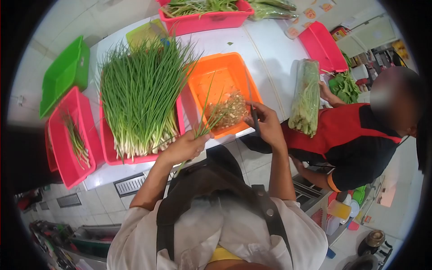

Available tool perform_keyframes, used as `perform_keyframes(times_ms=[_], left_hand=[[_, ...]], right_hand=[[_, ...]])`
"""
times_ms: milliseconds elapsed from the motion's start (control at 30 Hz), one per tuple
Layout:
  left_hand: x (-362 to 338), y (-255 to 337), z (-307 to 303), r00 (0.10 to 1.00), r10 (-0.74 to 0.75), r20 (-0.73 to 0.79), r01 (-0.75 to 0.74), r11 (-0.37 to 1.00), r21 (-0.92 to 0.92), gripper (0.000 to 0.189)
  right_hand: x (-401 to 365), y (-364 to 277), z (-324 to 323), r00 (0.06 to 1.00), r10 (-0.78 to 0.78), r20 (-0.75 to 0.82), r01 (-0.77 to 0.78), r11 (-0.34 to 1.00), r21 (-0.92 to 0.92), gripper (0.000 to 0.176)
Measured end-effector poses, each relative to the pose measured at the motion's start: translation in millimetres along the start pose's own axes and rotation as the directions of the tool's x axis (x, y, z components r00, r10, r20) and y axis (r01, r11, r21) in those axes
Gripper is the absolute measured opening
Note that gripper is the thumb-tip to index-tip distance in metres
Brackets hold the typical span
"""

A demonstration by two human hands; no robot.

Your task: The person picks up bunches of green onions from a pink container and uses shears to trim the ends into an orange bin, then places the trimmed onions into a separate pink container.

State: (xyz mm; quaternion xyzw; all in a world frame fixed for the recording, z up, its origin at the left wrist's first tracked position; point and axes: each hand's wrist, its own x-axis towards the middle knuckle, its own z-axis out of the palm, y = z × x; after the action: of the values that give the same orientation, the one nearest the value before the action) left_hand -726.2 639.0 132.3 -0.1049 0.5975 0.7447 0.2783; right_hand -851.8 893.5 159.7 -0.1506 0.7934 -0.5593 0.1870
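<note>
My left hand (pixel 191 145) is closed around a few thin spring onions (pixel 203 128), their green leaves pointing up and down past the fingers. In my right hand (pixel 269 123) is a knife (pixel 254 110), its blade pointing up and away from me. Between and beyond both hands sits an orange tub (pixel 218 67) holding a heap of root trimmings (pixel 229 110). Left of it, a large bundle of spring onions (pixel 139 90) fills a pink tub (pixel 104 146), white ends toward me.
At far left, a pink tub (pixel 60 130) holds a few spring onions, with a green tub (pixel 67 74) behind. Another pink tub (pixel 207 23) of greens stands at the back. On the right, a co-worker (pixel 342 135) stands by a bagged bundle of greens (pixel 306 96).
</note>
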Motion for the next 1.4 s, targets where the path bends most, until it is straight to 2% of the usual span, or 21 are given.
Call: perform_keyframes(times_ms=[100,167,233,367,467,567,667,800,967,1100,1167,1200,1233,1267,1300,1367,1400], left_hand=[[5.7,12.7,1.3,0.994,-0.082,0.067,0.096,0.962,-0.254,0.027],[15.8,14.2,2.1,0.995,-0.050,0.088,0.077,0.939,-0.335,0.026],[26.1,18.0,0.2,0.991,-0.035,0.132,0.090,0.898,-0.432,0.025],[34.4,26.5,-3.3,0.996,0.036,0.077,0.001,0.901,-0.435,0.028],[33.7,28.6,-3.0,0.995,0.085,0.047,-0.063,0.933,-0.354,0.031],[32.0,27.7,-1.5,0.993,0.117,0.032,-0.108,0.971,-0.213,0.034],[32.6,23.4,0.3,0.990,0.139,0.032,-0.137,0.988,-0.068,0.037],[33.5,18.1,2.5,0.987,0.149,0.060,-0.153,0.986,0.060,0.039],[32.7,14.9,7.3,0.988,0.155,0.012,-0.155,0.983,0.100,0.036],[33.6,10.8,5.3,0.986,0.165,0.010,-0.166,0.983,0.074,0.036],[32.0,13.5,2.6,0.981,0.183,0.060,-0.185,0.982,0.029,0.037],[29.9,16.1,-0.9,0.978,0.193,0.076,-0.194,0.981,0.008,0.038],[25.5,19.2,-5.2,0.968,0.232,0.091,-0.218,0.966,-0.137,0.039],[18.6,22.9,-11.3,0.958,0.274,0.085,-0.241,0.930,-0.276,0.040],[10.1,25.6,-20.8,0.946,0.318,0.060,-0.268,0.874,-0.405,0.042],[-2.8,31.8,-46.6,0.913,0.402,-0.067,-0.342,0.667,-0.662,0.044],[-13.8,33.4,-63.5,0.886,0.441,-0.146,-0.388,0.530,-0.754,0.045]], right_hand=[[-10.8,-7.7,-0.2,0.999,0.031,0.041,-0.031,1.000,-0.005,0.055],[-20.0,-8.3,-1.4,0.996,0.010,0.092,-0.004,0.998,-0.066,0.056],[-25.6,-4.5,1.3,0.997,0.019,0.079,-0.014,0.998,-0.066,0.058],[-36.5,9.7,4.1,0.997,0.064,0.038,-0.067,0.996,0.054,0.059],[-42.8,4.2,5.3,0.992,0.121,0.041,-0.121,0.993,0.000,0.060],[-44.4,0.6,10.6,0.989,0.141,0.040,-0.142,0.990,0.022,0.060],[-40.9,8.7,13.7,0.993,0.115,0.034,-0.113,0.992,-0.050,0.061],[-37.0,10.6,18.8,0.996,0.086,0.021,-0.085,0.996,-0.023,0.062],[-34.6,12.6,24.6,0.997,0.078,0.013,-0.078,0.997,0.005,0.057],[-35.2,20.4,24.7,0.986,0.164,-0.011,-0.164,0.986,0.031,0.050],[-35.5,16.7,23.3,0.989,0.150,-0.016,-0.149,0.987,0.054,0.046],[-35.2,21.3,22.8,0.995,0.073,-0.060,-0.070,0.995,0.065,0.046],[-35.0,23.5,23.5,0.996,-0.004,-0.093,0.011,0.997,0.078,0.045],[-35.6,22.1,21.3,0.993,-0.032,-0.112,0.028,0.999,-0.037,0.046],[-33.1,39.2,23.3,0.981,-0.094,-0.167,0.087,0.995,-0.053,0.049],[-31.3,44.3,22.6,0.977,-0.149,-0.150,0.130,0.983,-0.129,0.048],[-30.7,41.6,23.4,0.984,-0.102,-0.144,0.082,0.987,-0.138,0.047]])
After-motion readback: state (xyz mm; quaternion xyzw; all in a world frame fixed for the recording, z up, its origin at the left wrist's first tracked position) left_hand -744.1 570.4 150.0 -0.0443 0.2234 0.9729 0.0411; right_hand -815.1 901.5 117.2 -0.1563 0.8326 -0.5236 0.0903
